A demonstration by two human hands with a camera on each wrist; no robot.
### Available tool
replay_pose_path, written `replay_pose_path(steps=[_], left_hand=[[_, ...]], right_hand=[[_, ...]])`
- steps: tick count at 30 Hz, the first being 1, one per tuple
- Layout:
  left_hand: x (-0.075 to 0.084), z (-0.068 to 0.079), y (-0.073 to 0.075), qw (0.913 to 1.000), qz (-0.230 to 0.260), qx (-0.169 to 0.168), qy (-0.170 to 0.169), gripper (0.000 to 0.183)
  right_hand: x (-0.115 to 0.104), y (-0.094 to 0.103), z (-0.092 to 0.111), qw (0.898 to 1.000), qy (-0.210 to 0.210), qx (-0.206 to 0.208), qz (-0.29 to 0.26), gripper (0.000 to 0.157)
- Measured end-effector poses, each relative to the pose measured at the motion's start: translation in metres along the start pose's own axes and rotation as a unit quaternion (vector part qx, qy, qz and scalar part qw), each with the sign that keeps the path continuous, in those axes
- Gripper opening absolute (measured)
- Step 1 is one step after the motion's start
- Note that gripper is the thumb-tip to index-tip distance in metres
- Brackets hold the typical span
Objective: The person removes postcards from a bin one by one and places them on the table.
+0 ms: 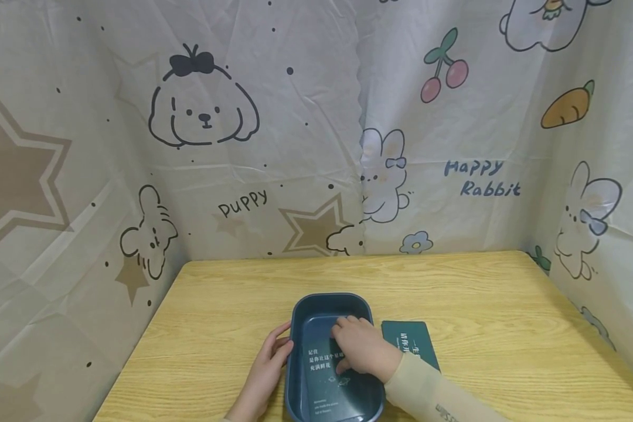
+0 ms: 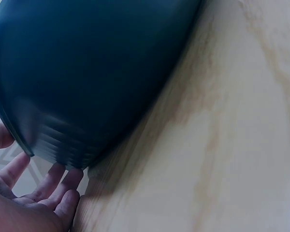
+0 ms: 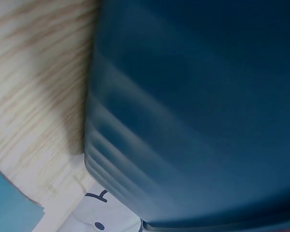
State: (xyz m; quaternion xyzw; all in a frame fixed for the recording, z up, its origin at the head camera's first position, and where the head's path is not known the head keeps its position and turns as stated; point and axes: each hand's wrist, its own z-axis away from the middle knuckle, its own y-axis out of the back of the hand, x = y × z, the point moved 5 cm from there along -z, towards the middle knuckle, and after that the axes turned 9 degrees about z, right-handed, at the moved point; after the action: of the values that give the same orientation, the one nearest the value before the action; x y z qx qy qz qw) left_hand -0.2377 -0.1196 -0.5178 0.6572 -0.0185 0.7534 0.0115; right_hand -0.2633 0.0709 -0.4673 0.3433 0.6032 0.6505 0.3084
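Observation:
A dark blue-green rectangular bin (image 1: pixel 329 300) stands on the table near its front. My left hand (image 1: pixel 268 362) is at the bin's left side, its fairly straight fingertips touching the outer wall and the thumb near the rim. Inside the bin lies a dark green card (image 1: pixel 324 384) printed with white lettering. My right hand (image 1: pixel 366 347) reaches in over the right wall and grips the card near its upper part; the curled fingers hide part of it. In the right wrist view the bin's outer wall (image 3: pixel 174 96) fills most of the frame, and no fingers show.
A second dark green card (image 1: pixel 408 337) with white lettering lies on the wooden table (image 1: pixel 232 305) right of the bin, partly covered by my right forearm. Behind the table and along both sides hangs a white printed curtain (image 1: pixel 306 158).

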Motion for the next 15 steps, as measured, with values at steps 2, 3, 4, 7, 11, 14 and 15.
replay_pose_path(steps=[2, 3, 4, 7, 11, 14, 15], left_hand=[[-0.0002, 0.0002, 0.0002, 1.0000, 0.001, -0.001, -0.001, 0.051], [-0.0003, 0.0003, 0.0003, 1.0000, 0.000, -0.001, -0.001, 0.051], [-0.0004, 0.0004, 0.0004, 1.0000, 0.000, 0.000, -0.002, 0.051], [-0.0005, 0.0009, 0.0008, 1.0000, -0.002, 0.001, -0.003, 0.051], [-0.0005, 0.0017, 0.0015, 0.9999, -0.003, 0.001, -0.009, 0.050], [-0.0009, 0.0021, 0.0022, 0.9999, -0.003, 0.000, -0.014, 0.049], [-0.0011, 0.0021, 0.0026, 0.9999, -0.002, 0.000, -0.015, 0.049]], right_hand=[[-0.0003, 0.0002, 0.0003, 1.000, -0.002, 0.002, -0.002, 0.067], [-0.0005, 0.0002, 0.0004, 1.000, -0.003, 0.003, -0.004, 0.067], [-0.0007, 0.0002, 0.0006, 1.000, -0.004, 0.004, -0.006, 0.067], [-0.0014, 0.0007, 0.0013, 1.000, -0.005, 0.009, -0.014, 0.067], [-0.0025, 0.0013, 0.0028, 1.000, -0.004, 0.020, -0.022, 0.064], [-0.0034, 0.0019, 0.0038, 0.999, -0.002, 0.031, -0.022, 0.064], [-0.0038, 0.0021, 0.0039, 0.999, -0.001, 0.034, -0.022, 0.064]])
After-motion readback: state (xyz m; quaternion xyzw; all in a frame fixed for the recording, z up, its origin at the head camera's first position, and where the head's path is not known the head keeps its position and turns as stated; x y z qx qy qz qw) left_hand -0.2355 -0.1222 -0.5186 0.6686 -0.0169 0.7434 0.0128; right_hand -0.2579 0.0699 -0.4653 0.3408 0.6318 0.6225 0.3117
